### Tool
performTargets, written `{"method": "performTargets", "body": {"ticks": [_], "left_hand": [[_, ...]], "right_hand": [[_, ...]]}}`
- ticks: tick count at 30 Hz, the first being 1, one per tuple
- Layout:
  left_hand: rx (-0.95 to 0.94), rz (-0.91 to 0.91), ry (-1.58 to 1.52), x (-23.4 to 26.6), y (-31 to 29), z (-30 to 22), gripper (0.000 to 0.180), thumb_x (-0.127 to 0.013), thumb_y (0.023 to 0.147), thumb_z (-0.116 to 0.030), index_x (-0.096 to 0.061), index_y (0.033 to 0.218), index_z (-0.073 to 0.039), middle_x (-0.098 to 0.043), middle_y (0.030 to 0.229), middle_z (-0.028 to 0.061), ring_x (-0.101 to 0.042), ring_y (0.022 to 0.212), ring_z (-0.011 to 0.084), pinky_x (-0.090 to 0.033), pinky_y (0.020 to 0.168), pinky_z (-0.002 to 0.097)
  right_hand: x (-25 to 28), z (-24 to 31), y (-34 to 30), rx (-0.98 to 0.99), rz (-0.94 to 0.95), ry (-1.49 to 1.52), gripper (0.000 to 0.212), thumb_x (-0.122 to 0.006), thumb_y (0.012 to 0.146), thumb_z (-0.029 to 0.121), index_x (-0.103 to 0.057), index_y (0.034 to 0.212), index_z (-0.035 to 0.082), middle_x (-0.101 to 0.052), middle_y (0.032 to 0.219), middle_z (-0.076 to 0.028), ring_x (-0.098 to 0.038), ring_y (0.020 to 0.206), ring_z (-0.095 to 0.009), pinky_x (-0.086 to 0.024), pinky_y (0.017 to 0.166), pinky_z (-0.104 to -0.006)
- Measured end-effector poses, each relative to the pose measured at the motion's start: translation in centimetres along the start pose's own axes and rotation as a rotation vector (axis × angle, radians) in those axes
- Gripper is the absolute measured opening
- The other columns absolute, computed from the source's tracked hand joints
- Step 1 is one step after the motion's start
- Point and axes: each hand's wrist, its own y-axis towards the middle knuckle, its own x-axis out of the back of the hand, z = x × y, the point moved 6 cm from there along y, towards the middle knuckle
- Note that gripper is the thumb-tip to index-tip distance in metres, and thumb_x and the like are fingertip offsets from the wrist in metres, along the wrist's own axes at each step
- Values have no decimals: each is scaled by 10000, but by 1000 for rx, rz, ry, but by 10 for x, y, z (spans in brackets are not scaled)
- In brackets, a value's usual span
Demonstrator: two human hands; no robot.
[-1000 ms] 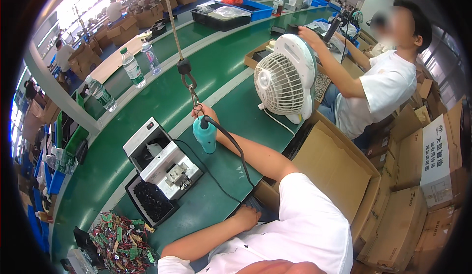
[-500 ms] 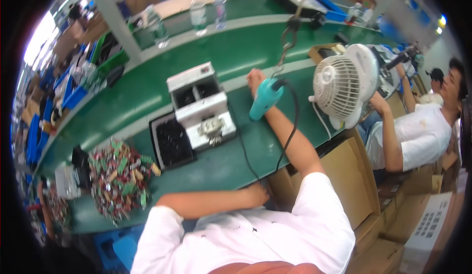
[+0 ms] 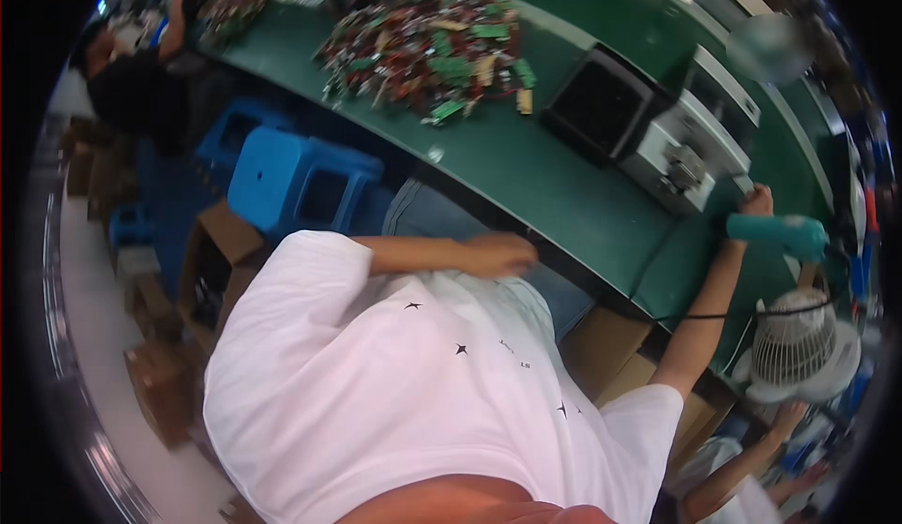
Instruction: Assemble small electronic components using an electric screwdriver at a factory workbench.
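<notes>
My left hand [image 3: 503, 254] is curled closed at my waist, just before the near edge of the green workbench [image 3: 526, 186]. Its palm is hidden, so whatever it may hold does not show. Stretched across the bench, my right arm ends with my right hand [image 3: 757, 201] beside a white machine [image 3: 669, 159] with a metal fixture on its front. Blur hides how its fingers lie. A teal electric screwdriver [image 3: 776, 233] with a black cord hangs over my right wrist. Left of the machine sits a black tray [image 3: 599, 101].
A heap of red and green circuit boards [image 3: 427, 45] covers the bench's left part. Blue stools [image 3: 287, 178] and cardboard boxes [image 3: 216, 256] stand on the floor at left. A white fan [image 3: 799, 345] is at right. Co-workers sit at far left and lower right.
The view has swung left and downward, so bench, heap and machine appear shifted up and right. My left hand stays near my waist; my right arm remains outstretched beside the hanging screwdriver.
</notes>
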Motion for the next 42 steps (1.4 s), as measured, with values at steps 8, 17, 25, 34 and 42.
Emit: {"method": "performTargets", "body": {"ticks": [8, 17, 25, 34, 42], "left_hand": [[-24, -224, 211, 38, -183, -32, 231, -578, 873, -119, -584, 1102, -96, -605, 989, 41, -574, 872, 234, -455, 779, 314], [410, -406, -740, 16, -218, -17, 266, -617, 858, -104, -584, 1120, -73, -590, 988, 62, -542, 866, 201, -447, 773, 292], [383, -276, 374, 33, -206, -19, 241, -593, 880, -203, -578, 1076, -63, -586, 863, 84, -527, 831, 200, -448, 741, 280], [425, -62, 567, 17, -177, -17, 212, -584, 834, -214, -526, 906, -24, -605, 793, 126, -575, 706, 274, -469, 634, 348], [363, -176, 441, 16, -177, -9, 224, -617, 802, -185, -475, 898, -41, -607, 724, 129, -601, 609, 306, -458, 586, 398]], "right_hand": [[-6, 4, 1, -16, -21, -35, 281, -447, 923, 291, -589, 859, 57, -514, 642, -12, -445, 549, -116, -356, 518, -235], [-6, 10, -5, 65, -179, -92, 280, -433, 932, 280, -587, 869, 55, -485, 616, -5, -419, 517, -102, -333, 479, -218], [36, 1, 21, 124, -408, -224, 277, -425, 937, 272, -586, 872, 57, -469, 600, 0, -405, 497, -93, -320, 456, -210], [40, -13, 28, 121, -524, -338, 260, -435, 920, 264, -591, 823, 80, -468, 583, -3, -403, 508, -92, -320, 463, -227], [51, -17, 21, 339, -557, -268, 247, -435, 932, 255, -572, 822, 83, -449, 587, 16, -383, 510, -79, -310, 472, -228]]}}
